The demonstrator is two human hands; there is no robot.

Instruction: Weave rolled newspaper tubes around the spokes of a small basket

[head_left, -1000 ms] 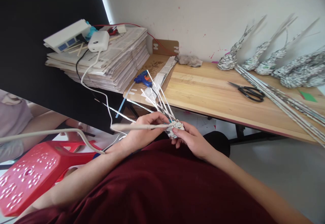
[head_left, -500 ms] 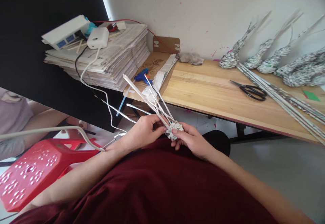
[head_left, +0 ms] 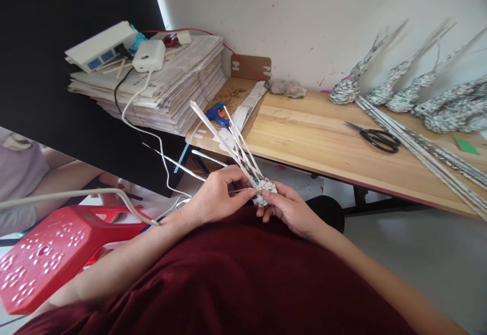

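Note:
A small woven piece of rolled newspaper strips [head_left: 267,187] is held up in front of my dark red shirt. Several white paper strips [head_left: 239,147] stick up and away from it toward the table. My right hand [head_left: 287,206] is closed around its right side, with the thumb on the weave. On the other side, my left hand [head_left: 224,193] pinches a thin paper strip [head_left: 241,191] close against the weave. Some of the left fingers are hidden behind the strips.
Black-handled scissors [head_left: 378,139] and long paper rolls [head_left: 418,150] lie on the wooden table [head_left: 304,127]. Woven newspaper pieces [head_left: 344,89] stand by the wall. A blue glue gun [head_left: 217,114] sits near stacked newspapers [head_left: 182,86]. A red stool [head_left: 57,254] and another person's legs [head_left: 72,178] are left.
My left hand has turned slightly, and a thin strip now shows between its fingers and the weave. The woven piece and its upright strips have tilted a little to the right.

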